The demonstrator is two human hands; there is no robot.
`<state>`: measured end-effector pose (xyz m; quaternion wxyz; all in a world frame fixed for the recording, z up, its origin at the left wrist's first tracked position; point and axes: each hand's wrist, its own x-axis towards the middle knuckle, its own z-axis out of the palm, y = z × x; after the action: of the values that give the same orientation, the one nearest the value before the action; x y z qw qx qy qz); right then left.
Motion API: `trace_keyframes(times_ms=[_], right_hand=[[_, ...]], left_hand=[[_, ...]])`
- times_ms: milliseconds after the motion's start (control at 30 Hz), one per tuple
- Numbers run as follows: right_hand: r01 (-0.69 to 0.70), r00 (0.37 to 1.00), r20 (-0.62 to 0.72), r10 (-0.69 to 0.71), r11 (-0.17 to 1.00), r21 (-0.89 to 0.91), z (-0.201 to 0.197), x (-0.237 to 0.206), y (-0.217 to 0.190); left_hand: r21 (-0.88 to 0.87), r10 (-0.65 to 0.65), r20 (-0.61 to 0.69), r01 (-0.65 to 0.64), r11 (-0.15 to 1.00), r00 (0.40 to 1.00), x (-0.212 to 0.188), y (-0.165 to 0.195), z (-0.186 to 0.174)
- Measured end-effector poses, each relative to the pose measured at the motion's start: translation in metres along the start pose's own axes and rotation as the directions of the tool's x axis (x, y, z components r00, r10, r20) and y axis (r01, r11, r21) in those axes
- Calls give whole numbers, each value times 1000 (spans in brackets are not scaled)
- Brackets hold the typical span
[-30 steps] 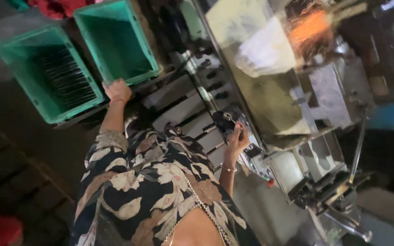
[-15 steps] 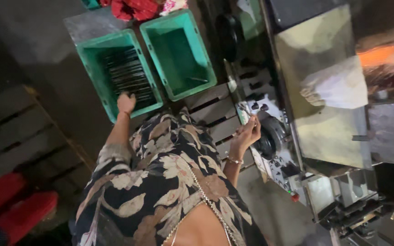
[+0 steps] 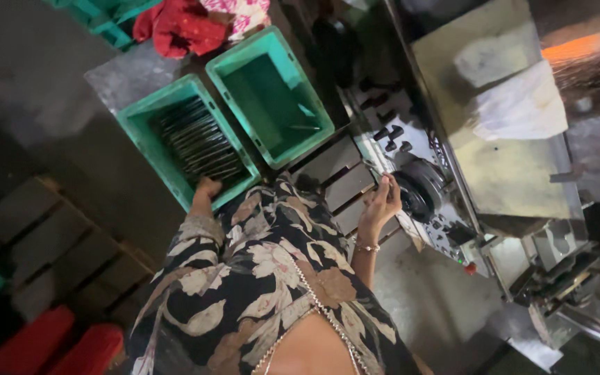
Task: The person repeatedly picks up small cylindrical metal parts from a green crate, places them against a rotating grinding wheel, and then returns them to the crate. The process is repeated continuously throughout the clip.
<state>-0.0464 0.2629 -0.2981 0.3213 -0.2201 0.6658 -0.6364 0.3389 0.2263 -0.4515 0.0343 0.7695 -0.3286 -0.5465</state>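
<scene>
- Left hand (image 3: 207,187) reached over the near rim of a teal crate (image 3: 148,154), fingers curled onto the dark metal strips (image 3: 196,142) stacked inside.
- Right hand (image 3: 382,205) was raised, fingers pinching a thin dark strip (image 3: 373,171), just beside the machine's round black dial (image 3: 417,191).
- An empty teal crate (image 3: 272,97) stood beyond both hands.

Dark floral-print garment (image 3: 244,278) with pale blossoms; thin bracelet (image 3: 367,246) on right wrist
</scene>
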Motion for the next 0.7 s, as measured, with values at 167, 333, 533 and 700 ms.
trace_keyframes(times_ms=[167,333,533,700], right_hand=[[84,996,4,-84,995,-49,-1,-10,-7],[30,1000,0,-30,990,-137,-5,-18,-4],[127,991,-17,-134,964,-234,4,-15,-7],[110,994,37,-106,982,-153,-2,-6,-24]], left_hand=[[213,82,114,-105,971,990,-6,6,7],[456,212,234,-299,838,949,-8,29,1],[547,465,449,-646,532,763,-13,65,-37],[-357,716,682,-787,504,148,-26,120,-51]])
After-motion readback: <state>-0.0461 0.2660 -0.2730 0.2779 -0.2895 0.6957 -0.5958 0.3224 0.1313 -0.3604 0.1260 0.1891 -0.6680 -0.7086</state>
